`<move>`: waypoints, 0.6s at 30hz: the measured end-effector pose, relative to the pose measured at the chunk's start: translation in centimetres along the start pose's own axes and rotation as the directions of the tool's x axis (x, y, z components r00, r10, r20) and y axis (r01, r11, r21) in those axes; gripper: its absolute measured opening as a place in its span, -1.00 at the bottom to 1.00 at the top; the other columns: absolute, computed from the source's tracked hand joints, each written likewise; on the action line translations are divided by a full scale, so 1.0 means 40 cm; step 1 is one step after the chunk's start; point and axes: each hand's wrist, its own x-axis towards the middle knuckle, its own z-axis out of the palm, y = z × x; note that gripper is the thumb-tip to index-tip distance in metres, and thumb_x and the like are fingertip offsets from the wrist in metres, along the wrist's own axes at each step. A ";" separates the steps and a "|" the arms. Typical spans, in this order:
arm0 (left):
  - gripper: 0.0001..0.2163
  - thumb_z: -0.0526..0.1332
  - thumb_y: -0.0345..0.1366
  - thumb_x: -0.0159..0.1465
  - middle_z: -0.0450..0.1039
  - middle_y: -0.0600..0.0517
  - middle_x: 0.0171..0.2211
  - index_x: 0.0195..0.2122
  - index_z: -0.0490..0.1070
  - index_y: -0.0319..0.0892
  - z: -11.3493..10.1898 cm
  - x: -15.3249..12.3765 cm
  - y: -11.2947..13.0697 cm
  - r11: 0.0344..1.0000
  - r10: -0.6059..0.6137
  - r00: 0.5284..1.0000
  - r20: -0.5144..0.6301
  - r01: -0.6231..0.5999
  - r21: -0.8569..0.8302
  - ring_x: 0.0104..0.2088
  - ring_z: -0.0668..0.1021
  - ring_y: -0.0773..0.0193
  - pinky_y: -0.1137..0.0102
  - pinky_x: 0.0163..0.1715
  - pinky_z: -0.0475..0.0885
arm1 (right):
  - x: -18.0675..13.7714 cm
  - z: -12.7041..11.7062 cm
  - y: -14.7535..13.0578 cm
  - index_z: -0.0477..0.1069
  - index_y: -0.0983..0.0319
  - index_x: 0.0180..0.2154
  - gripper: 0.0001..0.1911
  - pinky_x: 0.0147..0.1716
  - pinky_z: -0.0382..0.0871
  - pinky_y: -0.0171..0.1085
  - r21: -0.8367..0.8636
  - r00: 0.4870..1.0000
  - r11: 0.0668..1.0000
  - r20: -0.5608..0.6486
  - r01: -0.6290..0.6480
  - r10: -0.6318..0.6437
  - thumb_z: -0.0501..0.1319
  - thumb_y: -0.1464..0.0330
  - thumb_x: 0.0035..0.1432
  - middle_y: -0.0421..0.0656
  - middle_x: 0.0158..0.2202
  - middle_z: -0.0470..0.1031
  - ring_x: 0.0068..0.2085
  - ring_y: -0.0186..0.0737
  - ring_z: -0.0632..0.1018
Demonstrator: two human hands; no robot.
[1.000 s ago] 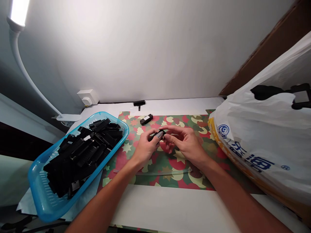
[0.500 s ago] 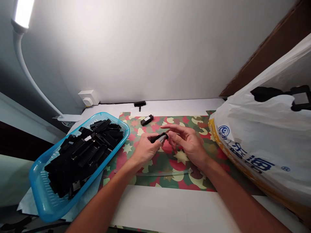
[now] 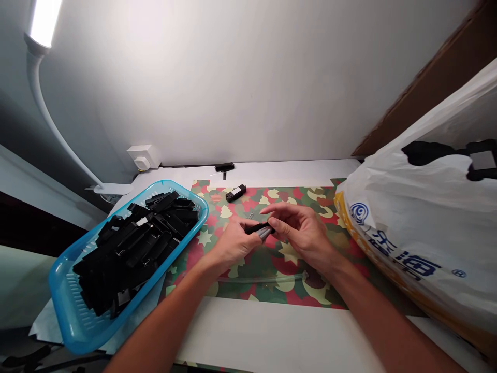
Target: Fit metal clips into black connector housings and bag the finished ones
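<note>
My left hand [image 3: 232, 244] is closed around a small black part with a silvery end [image 3: 259, 229], held over the patterned mat [image 3: 272, 259]. My right hand [image 3: 301, 230] meets it from the right, thumb and fingertips pinching at the part's silvery end, the other fingers stretched out above. Another small black part with a white label [image 3: 235, 193] lies on the mat beyond my hands.
A blue basket [image 3: 73, 311] full of black parts stands at the left. A large white plastic bag [image 3: 419, 228] with dark items showing on top fills the right. A wall socket [image 3: 142, 156], a lamp arm [image 3: 50, 124] and a small black piece [image 3: 224, 167] are at the back.
Both hands have drifted slightly towards me and to the right with the part. My right fingers have closed in on its silvery end.
</note>
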 end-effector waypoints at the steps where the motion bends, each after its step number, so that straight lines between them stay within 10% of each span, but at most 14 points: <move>1: -0.81 0.32 -0.21 0.12 0.13 0.19 -0.66 -0.55 0.40 -0.15 0.000 0.001 -0.001 1.000 0.002 1.000 -0.003 -0.002 0.005 -0.63 0.14 0.42 0.41 -0.61 0.00 | -0.001 0.001 -0.003 0.70 0.13 -0.20 -0.66 -0.58 0.39 -0.30 -0.024 1.000 1.000 -0.011 0.015 -0.015 0.47 0.01 0.19 -0.24 -0.52 0.45 -0.54 -0.31 0.41; 18: -0.75 0.35 -0.12 0.14 0.26 0.11 -0.61 -0.49 0.56 -0.24 0.002 0.019 0.015 0.977 0.138 0.970 -0.202 -0.099 0.190 -0.54 0.20 0.37 0.44 -0.56 0.05 | 0.014 0.003 -0.007 0.66 0.13 -0.12 -0.76 -0.21 0.53 -0.18 -0.318 0.985 0.934 0.001 0.162 -0.171 0.25 0.19 0.39 -0.09 -0.18 0.70 -0.16 -0.07 0.65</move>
